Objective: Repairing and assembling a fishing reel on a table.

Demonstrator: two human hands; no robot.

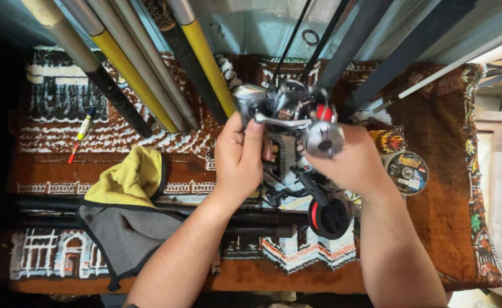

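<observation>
I hold a silver fishing reel (279,105) up in front of me with both hands. My left hand (236,159) grips the reel's body from the left, thumb on its silver crank arm. My right hand (350,165) closes around the round grey handle knob (324,138) on the right. Red line shows on the reel's spool. Below my hands, a second black reel (329,217) with a red band lies on the patterned rug (433,228).
Several fishing rods (148,74), yellow, grey and black, lean across the top. A yellow and grey cloth (125,211) lies at the left. A flat round line spool (407,171) sits at the right. A small float (82,131) rests at the far left.
</observation>
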